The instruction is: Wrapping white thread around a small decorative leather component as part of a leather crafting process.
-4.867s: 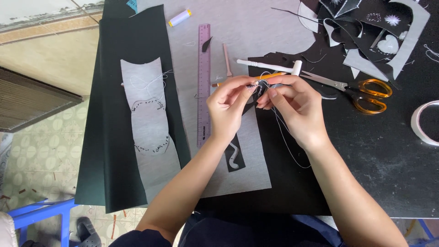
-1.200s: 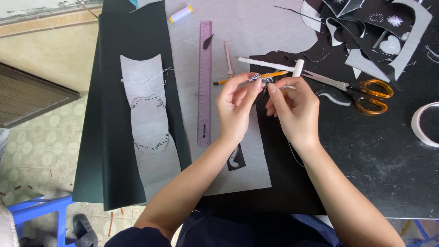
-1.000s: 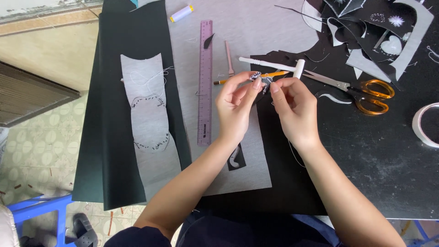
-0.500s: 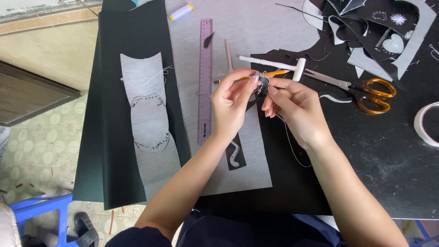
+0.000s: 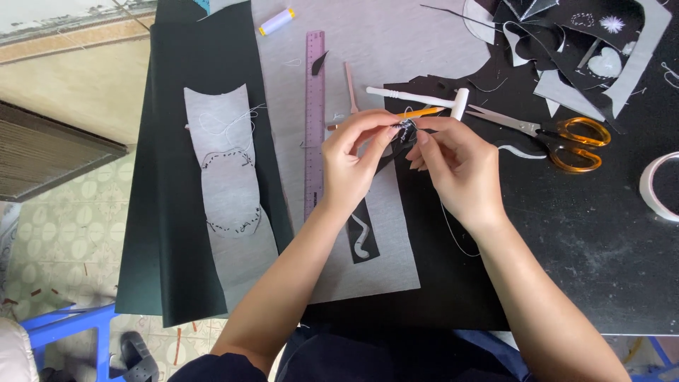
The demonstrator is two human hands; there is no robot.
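1. Clearly both hands meet over the middle of the desk point(image 5: 608, 283), toward its far edge: the left hand point(image 5: 353, 166) and right hand point(image 5: 456, 166) each pinch narrowly on one small black patch point(image 5: 404, 131) with pale stitching, held just above the surface.
2. Whether a needle sits in the right fingertips point(image 5: 423, 138) cannot be told; a thin thread point(image 5: 453, 233) trails from under that hand toward the near edge.
3. Just behind the patch lie a pencil point(image 5: 417, 113) and a small white mallet point(image 5: 424, 97). The orange-handled scissors point(image 5: 552, 131) lie to the right, near the right hand.
4. A purple ruler point(image 5: 313, 120) lies left of the hands, pointing to the far edge. Beyond it a grey strip point(image 5: 230, 191) with dotted stitching rests on dark cloth point(image 5: 159, 212) that hangs over the left edge.
5. Risks, as I judge them:
   - The loose thread could snag on the wrist or the scissors and pull a stitch tight.
   - The patch is tiny, so a slack pinch could let it twist or drop.
   - If a needle is there, the close fingertips could be pricked.
   - The overhanging cloth could slide off if nudged.
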